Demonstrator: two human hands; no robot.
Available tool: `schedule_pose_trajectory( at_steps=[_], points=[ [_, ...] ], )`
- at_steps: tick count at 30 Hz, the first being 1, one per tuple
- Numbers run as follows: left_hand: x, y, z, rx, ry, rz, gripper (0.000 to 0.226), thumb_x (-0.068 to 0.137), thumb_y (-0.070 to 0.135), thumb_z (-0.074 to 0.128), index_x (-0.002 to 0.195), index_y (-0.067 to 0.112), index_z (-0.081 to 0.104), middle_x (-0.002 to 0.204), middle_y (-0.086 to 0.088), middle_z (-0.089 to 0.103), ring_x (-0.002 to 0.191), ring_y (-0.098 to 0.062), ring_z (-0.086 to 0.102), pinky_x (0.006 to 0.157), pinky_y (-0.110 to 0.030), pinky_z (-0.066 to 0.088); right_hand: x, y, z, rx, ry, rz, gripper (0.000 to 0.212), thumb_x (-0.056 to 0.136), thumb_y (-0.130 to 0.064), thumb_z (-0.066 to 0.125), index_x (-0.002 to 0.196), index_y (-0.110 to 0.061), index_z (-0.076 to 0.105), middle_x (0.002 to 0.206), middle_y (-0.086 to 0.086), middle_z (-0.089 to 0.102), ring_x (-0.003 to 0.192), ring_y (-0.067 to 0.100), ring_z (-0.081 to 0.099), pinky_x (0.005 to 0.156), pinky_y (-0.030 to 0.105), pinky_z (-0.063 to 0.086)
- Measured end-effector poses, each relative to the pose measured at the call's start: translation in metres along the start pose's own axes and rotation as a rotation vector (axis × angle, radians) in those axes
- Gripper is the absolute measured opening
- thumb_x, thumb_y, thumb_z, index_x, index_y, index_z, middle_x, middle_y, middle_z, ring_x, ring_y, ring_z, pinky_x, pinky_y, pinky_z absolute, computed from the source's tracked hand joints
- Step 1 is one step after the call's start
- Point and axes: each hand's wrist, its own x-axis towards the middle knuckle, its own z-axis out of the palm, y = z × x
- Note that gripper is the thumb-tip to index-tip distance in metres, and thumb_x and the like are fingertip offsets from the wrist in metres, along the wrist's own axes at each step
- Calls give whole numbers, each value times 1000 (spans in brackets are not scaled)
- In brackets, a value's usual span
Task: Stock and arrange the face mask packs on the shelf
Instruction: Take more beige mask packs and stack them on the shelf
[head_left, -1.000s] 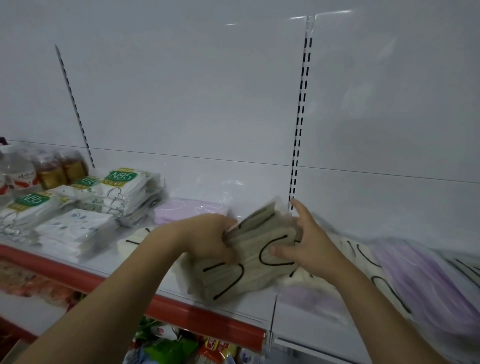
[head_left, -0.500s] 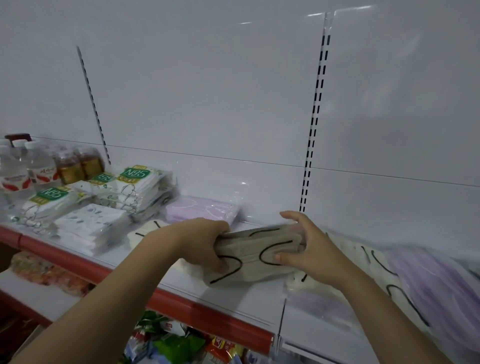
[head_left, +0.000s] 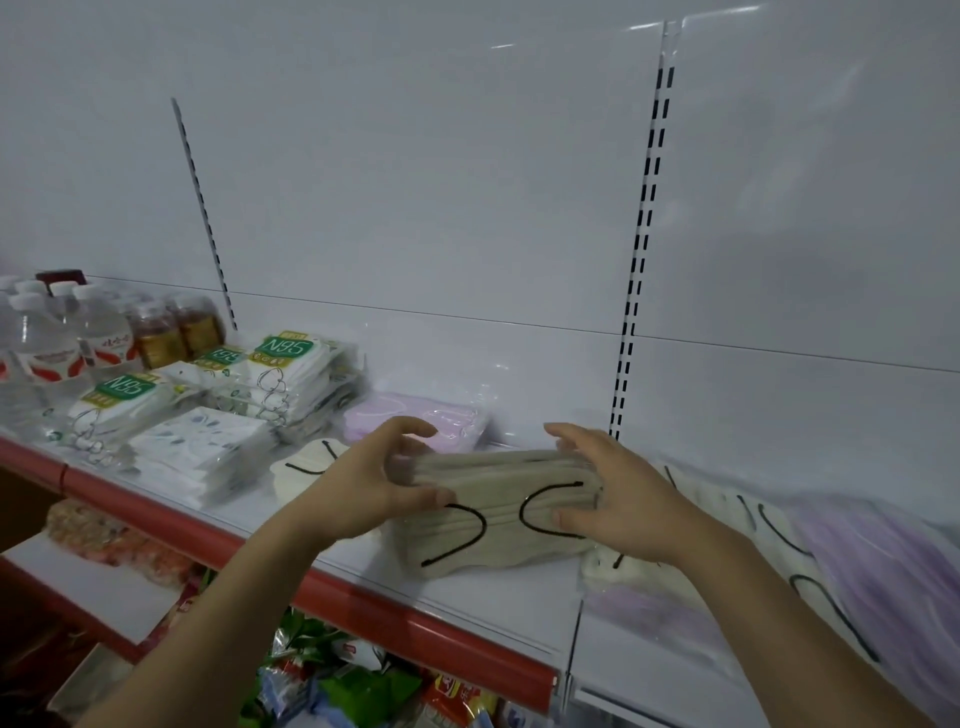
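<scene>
Head view, nearest first: below the red shelf edge (head_left: 332, 597) a lower tier shows crumpled snack packets (head_left: 363, 686), which play no part here. Above it, on the white shelf (head_left: 498, 597), lies the beige face mask pack (head_left: 498, 514), a clear bag of tan masks with black ear loops, resting flat near the front lip. The left hand (head_left: 358, 493) sits at its left end, thumb against the front face and fingers arched over the top edge, loosely curled but seemingly not clamped. The right hand (head_left: 618, 504) cups the right end, thumb on the front and fingers spread over the top; it looks like a light hold, not a firm grip.

The step in hand appears to be squaring the pack into its spot. To do it well, press both ends inward evenly so the stack inside stays aligned, then slide it back without lifting (the slippery film may let masks fan out). Keep it off the cream mask pack (head_left: 306, 467) just behind the left hand and the loose cream and lilac packs (head_left: 779, 545) heaped to the right, one of which the beige pack's right end seems to overlap.

Farther back lie a lilac mask pack (head_left: 415, 415), stacked N95 mask packs (head_left: 285, 374) and water bottles (head_left: 47, 353) against the white back panel (head_left: 467, 208).
</scene>
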Motion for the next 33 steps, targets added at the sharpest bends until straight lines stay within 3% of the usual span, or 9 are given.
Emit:
schedule_pose_trajectory(
  at_steps=[5, 8, 12, 17, 21, 23, 25, 28, 33],
  points=[
    [-14, -9, 14, -190, 64, 58, 62, 82, 5, 79, 127, 39, 53, 120, 6, 63, 98, -16, 71, 85, -26, 58, 5, -6, -4, -172, 26, -128, 80, 80, -47, 72, 147, -53, 30, 135, -35, 34, 120, -10, 43, 97, 16, 40],
    [-17, -12, 18, -303, 74, 69, 70, 73, 4, 66, 129, 43, 50, 119, 4, 65, 101, -20, 69, 84, -35, 57, 10, -8, -2, -369, -46, -119, 76, 82, -51, 67, 149, -47, 31, 128, -26, 44, 119, 0, 46, 99, 25, 43],
    [-18, -4, 43, -324, 288, 17, 67, 79, -2, 61, 124, 47, 50, 108, 0, 65, 88, -26, 68, 76, -42, 58, 11, -13, 8, -472, -98, -123, 54, 88, -51, 62, 137, -38, 45, 121, -16, 52, 114, 11, 51, 96, 33, 45],
    [3, 43, 20, -189, 474, 134, 60, 82, 2, 65, 126, 41, 50, 104, 2, 61, 90, -16, 64, 80, -30, 55, 8, -23, -17, -288, 82, -122, 26, 84, -50, 67, 103, -33, 62, 92, -13, 63, 85, 6, 60, 79, 37, 51],
    [16, 70, 8, -293, 624, 154, 60, 87, 33, 76, 137, 30, 44, 119, 6, 61, 110, -8, 61, 91, -24, 50, 4, -27, -35, 187, 288, 124, 27, 78, -37, 81, 95, -22, 66, 87, -5, 72, 75, 16, 68, 69, 37, 55],
    [17, 66, 20, -391, 519, -29, 81, 79, 67, 69, 142, 23, 42, 127, 0, 59, 115, -17, 60, 99, -35, 51, 3, -31, -30, 516, 322, 253, 26, 77, -27, 84, 95, -16, 69, 85, 6, 75, 70, 23, 70, 65, 40, 55],
    [14, 58, 43, -558, 217, -227, 91, 73, 82, 56, 139, 20, 47, 129, -4, 61, 113, -24, 63, 101, -46, 51, 1, -39, -12, 697, 315, 377, 23, 77, -24, 83, 94, -13, 71, 82, 9, 75, 65, 22, 68, 61, 36, 55],
    [17, 49, 73, -782, 14, -250, 51, 93, 57, 59, 128, 20, 58, 118, -4, 71, 104, -24, 71, 94, -45, 57, -2, -47, 29, 810, 341, 494, 22, 80, -25, 80, 97, -13, 73, 84, 4, 77, 73, 23, 74, 72, 43, 62],
    [45, 34, 84, -360, 127, -241, 31, 94, 25, 59, 124, 20, 52, 104, 1, 65, 96, -21, 66, 72, -33, 56, -5, -53, 66, 287, 348, 527, 28, 83, -49, 63, 105, -31, 60, 90, -8, 71, 80, 11, 68, 72, 36, 58]
  ],
)
